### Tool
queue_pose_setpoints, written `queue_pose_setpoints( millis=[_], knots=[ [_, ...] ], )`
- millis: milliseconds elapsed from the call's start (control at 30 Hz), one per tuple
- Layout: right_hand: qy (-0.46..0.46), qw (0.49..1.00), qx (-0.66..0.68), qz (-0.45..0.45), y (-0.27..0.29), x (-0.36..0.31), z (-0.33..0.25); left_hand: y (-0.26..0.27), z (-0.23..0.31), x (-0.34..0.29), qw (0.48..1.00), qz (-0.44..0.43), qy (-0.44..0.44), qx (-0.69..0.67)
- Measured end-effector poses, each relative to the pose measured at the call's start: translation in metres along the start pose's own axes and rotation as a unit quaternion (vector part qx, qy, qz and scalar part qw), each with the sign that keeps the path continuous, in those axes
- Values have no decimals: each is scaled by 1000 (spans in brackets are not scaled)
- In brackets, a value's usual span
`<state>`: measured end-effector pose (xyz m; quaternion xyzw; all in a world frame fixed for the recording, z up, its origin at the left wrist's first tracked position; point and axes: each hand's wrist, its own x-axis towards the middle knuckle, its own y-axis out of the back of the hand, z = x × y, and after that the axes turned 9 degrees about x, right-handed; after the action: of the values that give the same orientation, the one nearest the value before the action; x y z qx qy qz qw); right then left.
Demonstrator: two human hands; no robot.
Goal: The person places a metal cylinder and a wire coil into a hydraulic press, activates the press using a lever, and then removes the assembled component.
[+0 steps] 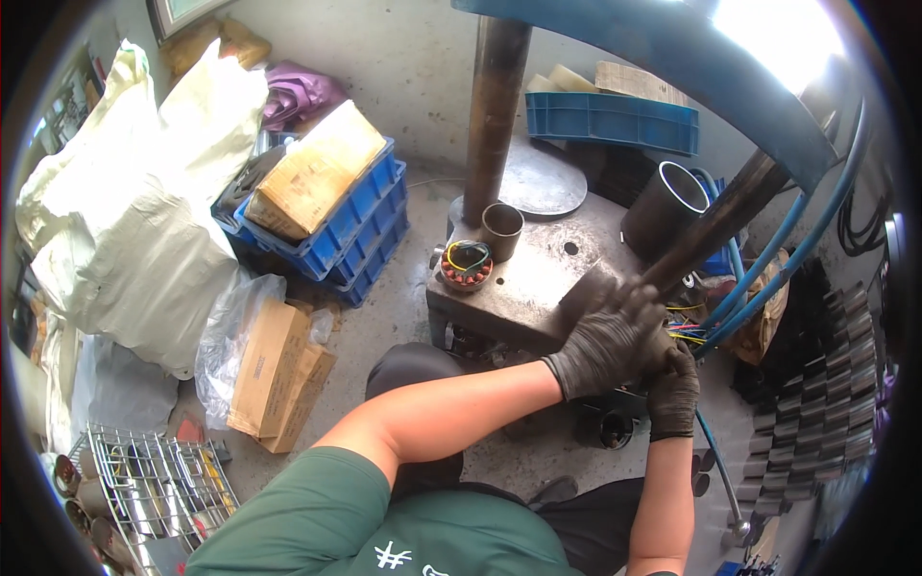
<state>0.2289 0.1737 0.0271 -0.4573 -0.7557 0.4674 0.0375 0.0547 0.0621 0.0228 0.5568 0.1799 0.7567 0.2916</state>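
Both my hands wear dark gloves and meet at the right front corner of a metal press table [538, 274]. My left hand [615, 336] lies with fingers stretched over a brownish round metal part [660, 348]; the fingertips are blurred. My right hand [674, 392] grips that part from the right, its fingers bent at the edge. Coloured wires [687, 332] stick out beside it; the hands hide most of the part. On the table's left corner sits a motor stator [467, 276] with reddish windings and a loop of wires. A short metal tube [502, 235] stands behind it.
A blue press frame [663, 48] arches over the table, with steel columns [495, 115]. A wide dark cylinder [665, 211] stands back right, near blue hoses [768, 269]. Blue crates [360, 230] and cardboard boxes [269, 374] are left. Stacked dark pieces [816, 403] lie right.
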Motion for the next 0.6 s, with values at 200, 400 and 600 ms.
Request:
queue_pose_setpoints(
  millis=[200,400,600],
  knots=[
    [89,994,13,70,61,17,-35,-9,14,8,997,-81,-14,-1],
    [147,983,-5,113,93,29,-43,-11,11,4,999,-17,-4,28],
    [198,973,-27,119,93,32,-41,7,-11,-12,990,49,-36,-129]
  ],
)
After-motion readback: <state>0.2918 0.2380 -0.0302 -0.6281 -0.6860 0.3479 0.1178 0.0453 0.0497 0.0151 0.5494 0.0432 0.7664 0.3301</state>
